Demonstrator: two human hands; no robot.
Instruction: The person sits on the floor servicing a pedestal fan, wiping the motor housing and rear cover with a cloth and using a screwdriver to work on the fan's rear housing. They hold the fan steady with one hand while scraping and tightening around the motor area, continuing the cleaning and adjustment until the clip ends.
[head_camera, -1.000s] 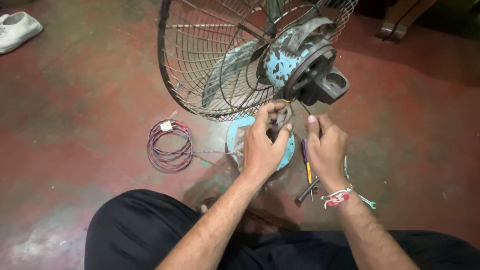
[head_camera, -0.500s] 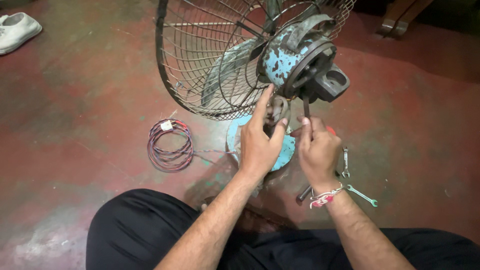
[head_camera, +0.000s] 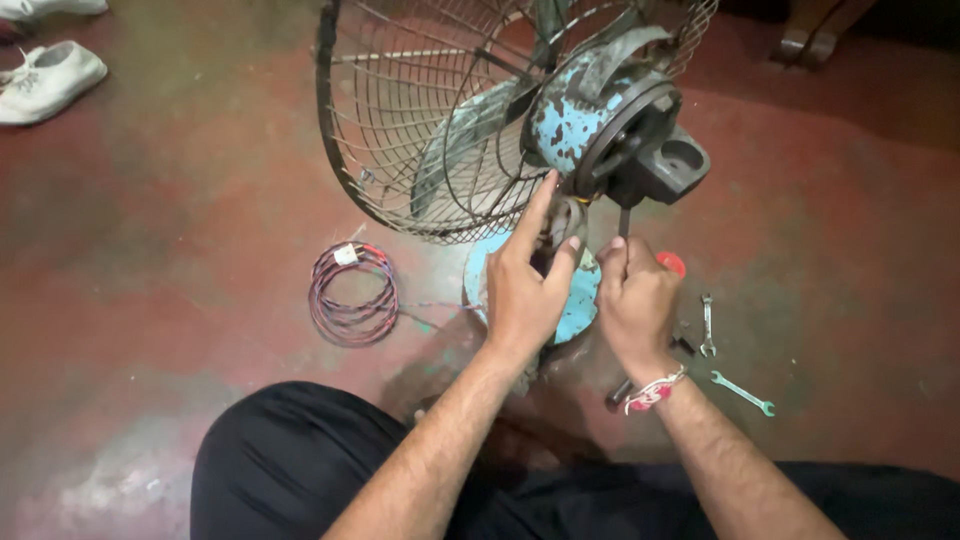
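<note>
So I was sat on the red floor (head_camera: 180, 230) with the old fan (head_camera: 600, 130) right in front of me, blue paint flaking off the motor housing. My left hand (head_camera: 525, 290) was up on the neck joint under the motor, index finger stretched up toward the housing, thumb and other fingers wrapped around the grey bracket (head_camera: 568, 218) there. My right hand (head_camera: 635, 300) sat just beside it, clenched around a thin dark tool (head_camera: 624, 222) whose tip stuck straight up into the underside of the motor block. Couldn't really see the tip itself, the housing blocked it.

The wire cage (head_camera: 420, 130) hung over above and left of my left hand, blades behind it. The round blue base (head_camera: 580, 310) was mostly hidden under both hands. Left of my left hand, a coil of red and dark wire (head_camera: 352, 295) lay on the floor. Right of my right hand were a small spanner (head_camera: 707, 325) and a green one (head_camera: 742, 393), plus a bit of red cap (head_camera: 672, 263). White shoes (head_camera: 45, 80) far off top left
</note>
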